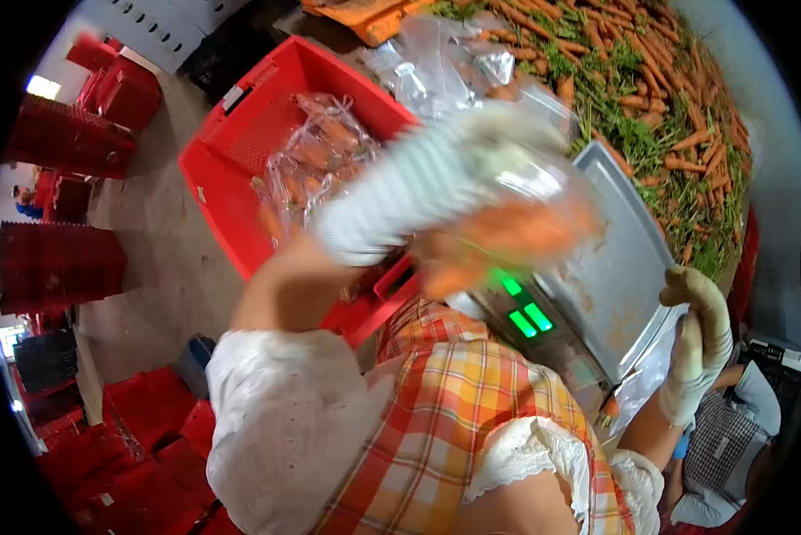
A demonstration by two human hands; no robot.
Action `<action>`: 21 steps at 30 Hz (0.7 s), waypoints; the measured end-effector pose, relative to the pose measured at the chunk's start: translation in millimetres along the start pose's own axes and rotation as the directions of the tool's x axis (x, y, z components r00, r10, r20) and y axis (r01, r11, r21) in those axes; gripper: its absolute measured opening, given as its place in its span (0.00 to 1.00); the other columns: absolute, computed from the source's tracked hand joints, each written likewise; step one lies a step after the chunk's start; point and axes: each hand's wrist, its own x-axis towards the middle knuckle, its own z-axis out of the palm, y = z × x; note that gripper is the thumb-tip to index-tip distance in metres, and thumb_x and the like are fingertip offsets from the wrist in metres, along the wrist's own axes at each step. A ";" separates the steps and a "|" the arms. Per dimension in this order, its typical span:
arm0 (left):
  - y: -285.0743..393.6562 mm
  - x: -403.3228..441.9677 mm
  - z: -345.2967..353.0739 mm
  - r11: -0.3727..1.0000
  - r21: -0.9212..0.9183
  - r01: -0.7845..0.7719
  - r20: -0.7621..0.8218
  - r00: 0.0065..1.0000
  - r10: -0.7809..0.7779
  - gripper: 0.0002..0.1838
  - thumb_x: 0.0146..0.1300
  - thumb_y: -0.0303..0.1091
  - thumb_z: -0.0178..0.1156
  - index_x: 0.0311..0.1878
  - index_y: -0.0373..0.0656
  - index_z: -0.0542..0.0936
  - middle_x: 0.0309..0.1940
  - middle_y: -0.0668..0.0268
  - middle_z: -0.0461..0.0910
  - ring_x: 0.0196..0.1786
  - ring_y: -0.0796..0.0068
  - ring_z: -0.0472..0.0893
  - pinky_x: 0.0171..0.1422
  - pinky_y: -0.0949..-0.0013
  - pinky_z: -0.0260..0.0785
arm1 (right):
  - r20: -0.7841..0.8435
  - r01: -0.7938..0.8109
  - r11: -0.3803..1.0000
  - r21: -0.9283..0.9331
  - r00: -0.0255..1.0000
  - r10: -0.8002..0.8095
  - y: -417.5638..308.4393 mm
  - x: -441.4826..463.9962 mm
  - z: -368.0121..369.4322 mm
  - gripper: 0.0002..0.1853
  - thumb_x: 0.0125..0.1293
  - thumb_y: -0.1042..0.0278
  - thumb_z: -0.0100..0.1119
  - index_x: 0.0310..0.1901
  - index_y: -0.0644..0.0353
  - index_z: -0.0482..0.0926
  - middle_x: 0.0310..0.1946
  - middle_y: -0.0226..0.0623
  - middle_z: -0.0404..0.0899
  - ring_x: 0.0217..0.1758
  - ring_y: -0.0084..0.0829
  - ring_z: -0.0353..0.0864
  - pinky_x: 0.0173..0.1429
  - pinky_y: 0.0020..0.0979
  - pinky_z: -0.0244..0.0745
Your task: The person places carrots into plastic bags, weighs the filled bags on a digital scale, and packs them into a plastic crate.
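My left hand (485,147), in a striped white glove and blurred by motion, grips the top of a clear plastic bag of carrots (516,227). The bag hangs between the red crate and the weighing scale, partly in front of the scale's lit green display (530,319). Nothing lies on the visible part of the scale's grey metal pan (610,276). Gloved as well, my right hand (699,325) is at the pan's right edge, fingers and thumb apart, holding nothing. Several bagged carrots (320,156) lie inside the red crate (218,192) at my left.
A large heap of loose carrots with green tops (659,107) covers the surface behind the scale. Clear plastic bags (427,67) lie beside it. Stacks of red crates (57,267) stand on the floor at left. Another person (726,446) is at the lower right.
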 end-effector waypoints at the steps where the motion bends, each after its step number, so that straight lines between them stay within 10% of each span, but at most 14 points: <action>1: 28.5 -22.4 -17.4 0.960 -0.036 0.278 -0.134 0.950 -0.281 0.16 0.59 0.36 0.59 0.49 0.41 0.77 0.47 0.65 0.78 0.46 0.76 0.77 0.50 0.74 0.70 | 0.006 -0.056 0.997 0.049 0.998 0.056 4.6 -1.1 -1.4 0.17 0.60 0.70 0.51 0.50 0.68 0.74 0.45 0.44 0.77 0.40 0.29 0.76 0.50 0.31 0.69; 4: -6.0 -79.0 -71.2 0.946 0.218 0.240 -0.389 0.910 -0.141 0.14 0.62 0.31 0.53 0.48 0.35 0.78 0.41 0.61 0.79 0.43 0.76 0.77 0.46 0.77 0.70 | 0.030 -0.202 0.979 0.039 0.979 0.201 18.5 -2.9 18.8 0.16 0.60 0.75 0.51 0.50 0.68 0.74 0.42 0.41 0.78 0.41 0.28 0.76 0.49 0.29 0.70; 7: -55.3 -127.8 -96.6 0.934 -0.103 0.343 -0.647 0.690 -0.325 0.12 0.63 0.25 0.51 0.48 0.39 0.79 0.29 0.71 0.77 0.23 0.91 0.68 0.23 0.87 0.58 | 0.122 -0.283 0.959 -0.012 0.951 0.282 33.1 -6.8 36.4 0.17 0.60 0.74 0.52 0.52 0.65 0.74 0.43 0.38 0.78 0.43 0.26 0.76 0.50 0.29 0.71; 10: -129.4 -178.6 -114.5 0.883 -0.220 0.414 -0.734 0.527 -0.430 0.13 0.62 0.20 0.49 0.47 0.37 0.79 0.28 0.72 0.76 0.23 0.88 0.69 0.25 0.85 0.61 | 0.110 -0.276 0.957 -0.088 0.952 0.285 45.2 -8.0 52.9 0.18 0.60 0.74 0.52 0.53 0.64 0.73 0.43 0.36 0.78 0.44 0.26 0.75 0.51 0.28 0.70; 13: -233.3 -233.5 -112.5 0.707 -0.105 0.699 -0.650 0.490 -0.581 0.06 0.55 0.28 0.55 0.36 0.43 0.78 0.25 0.71 0.75 0.20 0.80 0.69 0.23 0.77 0.64 | 0.078 -0.361 0.933 -0.005 0.930 0.360 51.5 -11.9 66.2 0.19 0.60 0.73 0.52 0.54 0.64 0.73 0.44 0.36 0.78 0.44 0.25 0.74 0.52 0.28 0.69; 14: -304.5 -267.6 -127.7 0.345 0.205 0.916 -0.545 0.400 -0.737 0.09 0.53 0.29 0.57 0.39 0.42 0.77 0.24 0.72 0.73 0.19 0.78 0.69 0.22 0.74 0.64 | 0.104 -0.368 0.930 -0.016 0.924 0.368 52.4 -13.2 68.7 0.19 0.60 0.72 0.52 0.54 0.64 0.72 0.44 0.36 0.78 0.44 0.25 0.74 0.53 0.28 0.68; 15: -296.4 -267.9 -107.6 0.469 -0.295 0.832 -0.416 0.330 -0.847 0.14 0.51 0.30 0.59 0.43 0.43 0.76 0.27 0.71 0.76 0.21 0.77 0.71 0.22 0.71 0.65 | 0.128 -0.375 0.927 -0.024 0.918 0.375 52.5 -14.3 71.4 0.19 0.60 0.71 0.52 0.54 0.64 0.72 0.45 0.36 0.78 0.44 0.24 0.74 0.53 0.28 0.68; 16: -301.7 -258.2 -95.8 0.392 -0.408 0.824 -0.307 0.281 -0.909 0.18 0.50 0.32 0.62 0.47 0.42 0.75 0.30 0.68 0.78 0.24 0.76 0.73 0.22 0.70 0.66 | 0.139 -0.368 0.929 -0.036 0.919 0.370 51.4 -15.8 73.8 0.20 0.60 0.71 0.53 0.55 0.64 0.72 0.45 0.37 0.78 0.44 0.24 0.74 0.53 0.28 0.68; 21: -321.8 -205.1 -78.9 0.289 -0.271 0.918 -0.547 0.100 -0.831 0.18 0.54 0.46 0.61 0.38 0.41 0.77 0.29 0.66 0.78 0.29 0.75 0.75 0.28 0.68 0.68 | 0.142 -0.394 0.913 -0.104 0.903 0.405 43.9 -24.4 78.9 0.19 0.61 0.73 0.52 0.55 0.63 0.72 0.43 0.37 0.77 0.41 0.23 0.74 0.50 0.27 0.69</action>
